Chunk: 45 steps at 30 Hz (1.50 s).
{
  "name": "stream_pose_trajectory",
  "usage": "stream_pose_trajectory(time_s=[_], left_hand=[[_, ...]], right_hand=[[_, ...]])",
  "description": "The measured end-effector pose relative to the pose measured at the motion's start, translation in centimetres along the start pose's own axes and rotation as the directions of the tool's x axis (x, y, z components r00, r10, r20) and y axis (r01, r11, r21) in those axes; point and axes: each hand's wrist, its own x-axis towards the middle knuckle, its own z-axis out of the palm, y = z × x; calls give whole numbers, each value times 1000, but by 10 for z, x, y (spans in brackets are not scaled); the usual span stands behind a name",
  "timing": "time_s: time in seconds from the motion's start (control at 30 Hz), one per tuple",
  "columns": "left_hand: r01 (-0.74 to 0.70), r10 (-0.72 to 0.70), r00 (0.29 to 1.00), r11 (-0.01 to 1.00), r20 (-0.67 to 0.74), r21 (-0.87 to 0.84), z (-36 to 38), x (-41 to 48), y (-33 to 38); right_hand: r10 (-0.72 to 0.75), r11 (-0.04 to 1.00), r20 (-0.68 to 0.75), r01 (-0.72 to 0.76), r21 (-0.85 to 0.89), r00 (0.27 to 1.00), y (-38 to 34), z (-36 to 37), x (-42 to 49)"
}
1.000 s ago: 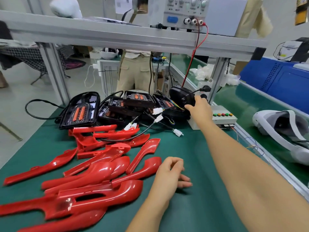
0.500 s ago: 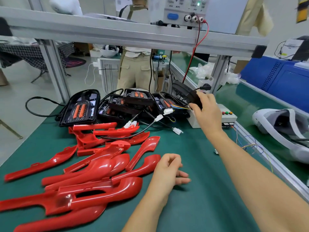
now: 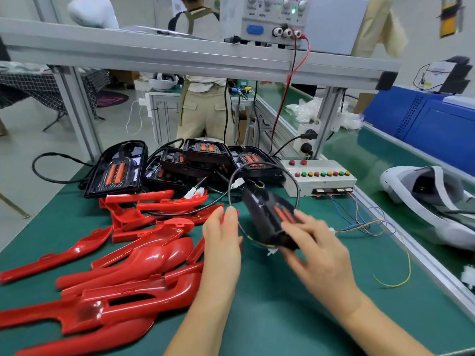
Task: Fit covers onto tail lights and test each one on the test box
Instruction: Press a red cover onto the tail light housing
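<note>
**Operator:** Where is the tail light?

**Inspector:** The tail light [image 3: 267,214] is held tilted above the green mat [image 3: 282,317], in front of the test box [image 3: 321,176], with its orange strips facing up. Its cable [image 3: 232,181] loops above it. Half a second ago it was at the rear, beside the stacked tail lights [image 3: 205,160].

**Operator:** What is the right hand doing?

**Inspector:** The right hand [image 3: 316,253] grips the near end of the unit, fingers wrapped over its face. Blur hides the thumb. Earlier this arm was extended to the rear of the bench.

**Operator:** And the left hand?

**Inspector:** The left hand [image 3: 221,237] is raised off the mat with its fingers straight, holding nothing, just beside the tail light. I cannot tell whether it touches the unit. Earlier it rested curled on the mat.

**Operator:** And the covers?

**Inspector:** The red covers [image 3: 144,258] lie piled on the mat, left of the left hand. Their position is unchanged.
</note>
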Motion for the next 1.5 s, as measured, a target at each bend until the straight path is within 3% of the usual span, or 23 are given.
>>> stream_pose_trajectory(time_s=[0.13,0.27,0.47,0.53,0.6,0.67,0.73,0.8,0.87,1.0,1.1,1.23,1.33,1.43,1.5], left_hand=[[-13,-11,989,986,145,168,-17,-3,5],[-163,25,939,911,343,379,-33,-9,6],[-314,118,926,770,359,556,-40,-21,-4],[-341,124,919,724,374,600,-42,-23,-8],[-328,92,921,709,379,624,-45,-22,-10],[-321,70,918,708,390,629,-47,-22,-11],[-312,58,917,722,395,618,-47,-21,-10],[-310,43,907,741,419,596,-46,-19,-8],[-316,19,876,778,482,544,-44,-16,-5],[-275,-79,769,855,634,440,-41,-9,5],[-281,-118,703,860,701,426,-38,-4,13],[-368,-131,713,765,688,528,-40,-2,21],[-440,50,856,590,514,677,-64,12,40],[-289,142,957,428,252,856,-106,42,65],[-142,20,990,240,141,960,-135,58,77]], right_hand=[[-27,1000,99,26,11,995,-26,-5,-24],[-56,998,156,54,19,986,-43,-6,-33],[-106,993,222,91,79,969,-55,-13,-39],[-93,984,235,53,173,968,-52,-18,-40],[54,944,274,-138,298,960,-45,-22,-41],[351,812,368,-476,338,861,-36,-24,-35],[566,556,533,-768,317,630,-26,-20,-28],[644,338,635,-903,265,427,-13,-13,-19],[654,263,676,-940,217,338,-1,-10,-8],[560,242,801,-966,86,212,17,-11,10],[403,2,913,-998,64,59,13,-14,14],[427,-139,904,-985,104,35,8,-12,6],[477,-191,879,-973,126,20,3,-11,-2],[498,-240,867,-959,153,13,-3,-13,-9],[528,-275,849,-943,188,15,-5,-15,-10]])
